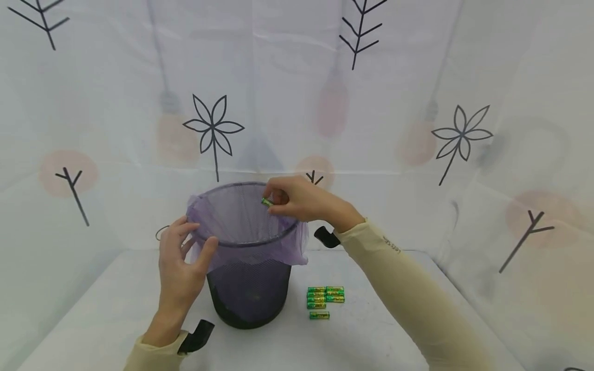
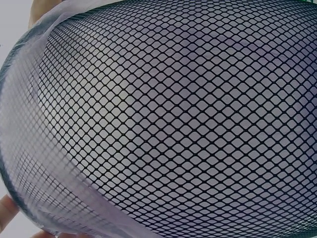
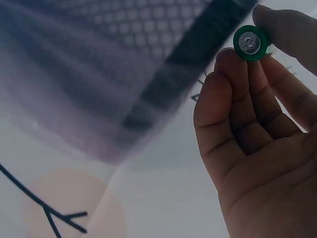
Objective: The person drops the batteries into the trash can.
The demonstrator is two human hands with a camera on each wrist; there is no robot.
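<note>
My right hand (image 1: 299,198) pinches a green battery (image 1: 266,202) between thumb and fingers over the far right of the bin's rim. In the right wrist view the silver end of this battery (image 3: 250,43) faces the camera. A dark mesh waste bin (image 1: 250,299) stands upright, a thin purple bag (image 1: 283,252) lining it and folded over its rim. My left hand (image 1: 181,268) touches the bin's left rim, fingers and thumb spread along the outside. In the left wrist view the mesh wall (image 2: 198,119) fills most of the picture, with fingertips at the left edge.
Several green and gold batteries (image 1: 326,294) lie in rows on the white table (image 1: 371,330) to the right of the bin, a single battery (image 1: 319,315) just in front of them. Behind hangs a white curtain (image 1: 287,62) with plant drawings.
</note>
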